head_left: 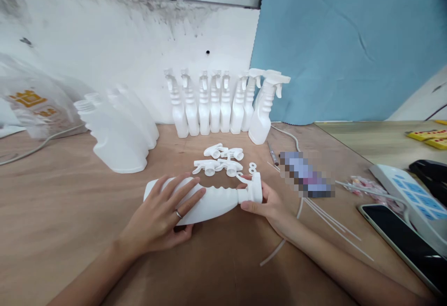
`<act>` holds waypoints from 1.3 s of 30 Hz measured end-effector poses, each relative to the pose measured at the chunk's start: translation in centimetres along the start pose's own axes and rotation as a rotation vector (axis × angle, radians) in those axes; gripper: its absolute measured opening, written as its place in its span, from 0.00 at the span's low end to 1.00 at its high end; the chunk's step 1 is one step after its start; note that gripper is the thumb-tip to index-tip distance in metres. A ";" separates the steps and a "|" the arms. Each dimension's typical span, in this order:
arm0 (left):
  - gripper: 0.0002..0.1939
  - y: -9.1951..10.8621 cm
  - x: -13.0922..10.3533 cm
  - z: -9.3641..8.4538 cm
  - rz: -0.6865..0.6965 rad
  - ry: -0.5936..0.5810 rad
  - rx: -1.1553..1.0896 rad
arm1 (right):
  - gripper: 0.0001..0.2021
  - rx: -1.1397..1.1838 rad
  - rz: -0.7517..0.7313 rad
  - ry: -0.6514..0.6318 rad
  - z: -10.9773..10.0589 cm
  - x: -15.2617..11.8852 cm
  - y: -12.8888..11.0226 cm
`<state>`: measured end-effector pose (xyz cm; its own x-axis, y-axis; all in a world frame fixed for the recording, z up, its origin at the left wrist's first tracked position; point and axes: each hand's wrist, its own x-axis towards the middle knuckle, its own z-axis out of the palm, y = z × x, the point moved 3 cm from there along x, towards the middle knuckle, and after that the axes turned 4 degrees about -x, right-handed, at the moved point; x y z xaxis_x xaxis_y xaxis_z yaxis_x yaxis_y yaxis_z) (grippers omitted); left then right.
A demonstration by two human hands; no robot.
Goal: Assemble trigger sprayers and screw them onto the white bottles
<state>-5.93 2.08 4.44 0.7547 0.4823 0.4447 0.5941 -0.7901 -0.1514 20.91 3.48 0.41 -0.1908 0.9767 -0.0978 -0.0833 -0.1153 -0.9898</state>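
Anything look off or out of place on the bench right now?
Nothing damaged or spilled. The bottle lies on its side between left hand and right hand; loose trigger heads and thin tubes lie scattered.

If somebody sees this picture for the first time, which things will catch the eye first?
First, the white bottle lying on its side on the wooden table, with the left hand on its body and the right hand gripping the trigger head. Behind it, a row of finished spray bottles stands against the wall.
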 end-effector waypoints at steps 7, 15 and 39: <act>0.35 0.1 -0.2 0.0 0.025 -0.012 -0.021 | 0.23 -0.292 0.048 0.063 -0.5 -0.1 0.1; 0.34 0.7 -0.3 0.1 0.030 0.010 -0.007 | 0.21 -0.204 0.021 0.022 0.4 -0.2 0.2; 0.23 4.6 7.8 3.1 -0.162 -0.242 -0.066 | 0.22 -0.237 -0.033 0.067 -0.2 0.4 1.0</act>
<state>3.56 3.37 4.48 0.7008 0.6741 0.2334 0.6987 -0.7146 -0.0343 20.98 3.83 -0.64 -0.1260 0.9900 -0.0639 0.1445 -0.0454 -0.9885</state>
